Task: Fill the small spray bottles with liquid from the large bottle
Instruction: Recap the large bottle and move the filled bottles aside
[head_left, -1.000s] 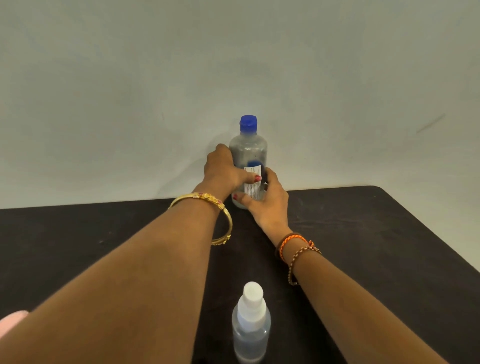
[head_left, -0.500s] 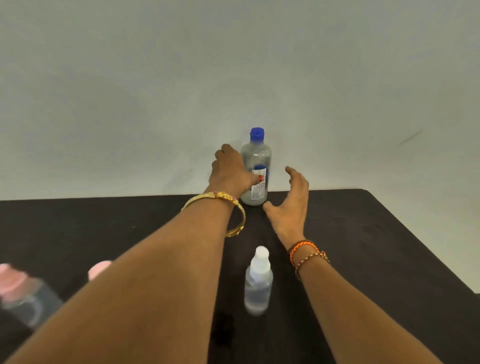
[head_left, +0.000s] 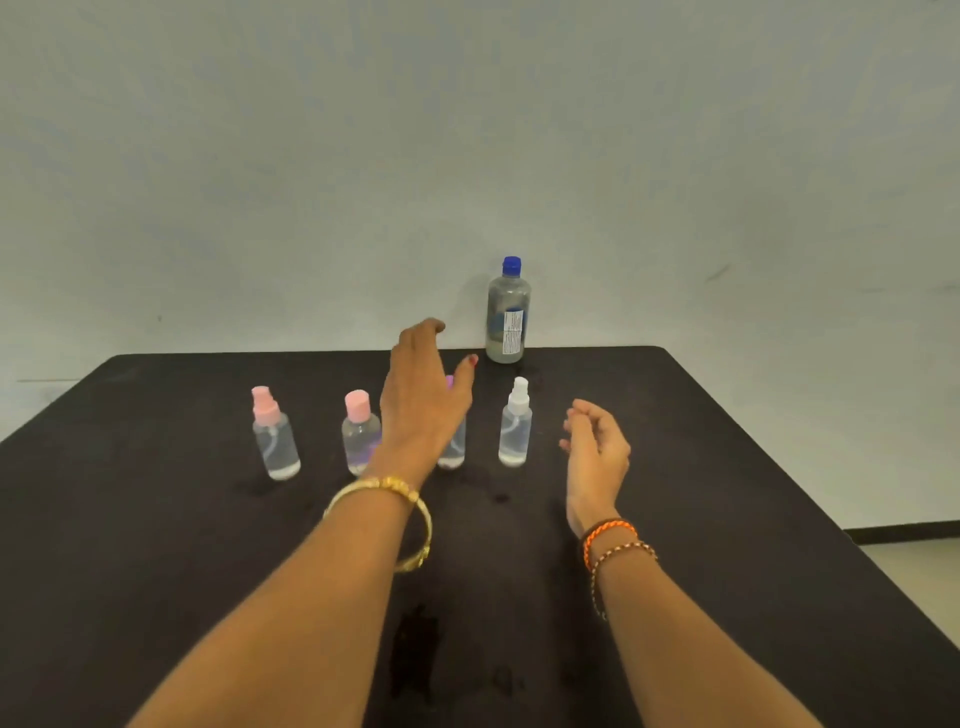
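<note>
Your left hand (head_left: 423, 402) hovers open, empty, above the row of small spray bottles (head_left: 275, 434). Your right hand (head_left: 597, 449) hangs loosely curled beside the white-capped bottle (head_left: 515, 423), its grip holding nothing. The large bottle (head_left: 508, 314), blue cap on, stands upright at the black counter's (head_left: 727, 467) far edge, apart from both hands.

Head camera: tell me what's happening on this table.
A person's hands hold nothing. The left hand hovers open above a row of four small spray bottles; the right hand hangs loosely curled beside them. The large bottle stands capped at the far edge of the black table. Wet patches mark the near side.
</note>
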